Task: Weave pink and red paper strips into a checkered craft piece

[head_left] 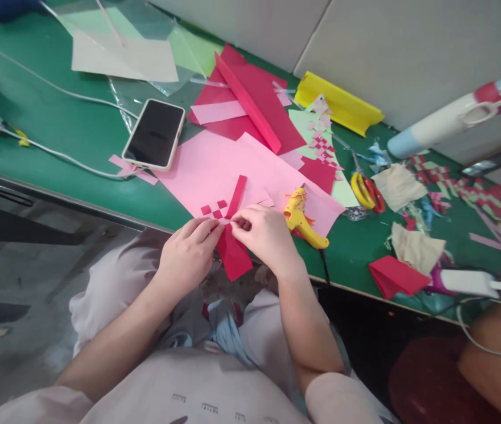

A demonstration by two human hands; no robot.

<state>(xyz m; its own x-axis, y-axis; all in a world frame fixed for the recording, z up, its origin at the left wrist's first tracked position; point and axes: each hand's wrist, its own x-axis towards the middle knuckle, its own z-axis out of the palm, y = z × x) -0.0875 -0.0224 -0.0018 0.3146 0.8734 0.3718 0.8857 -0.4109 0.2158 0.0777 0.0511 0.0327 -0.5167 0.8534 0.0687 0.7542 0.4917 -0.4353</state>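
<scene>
My left hand (191,250) and my right hand (264,234) meet at the table's front edge, both pinched on a woven red-and-pink paper piece (228,227). Its checkered part lies on a large pink sheet (215,168). One red strip sticks up from the weave, and a wider red flap hangs down over the table edge between my hands. A yellow glue gun (302,219) lies just right of my right hand.
A phone (155,133) lies face up left of the pink sheet. Dark red sheets (250,100), a yellow paper roll (339,103), scissors (368,191), a folded red paper (396,275), white cables and paper scraps litter the green table (65,129). Another person's arm (498,347) shows at lower right.
</scene>
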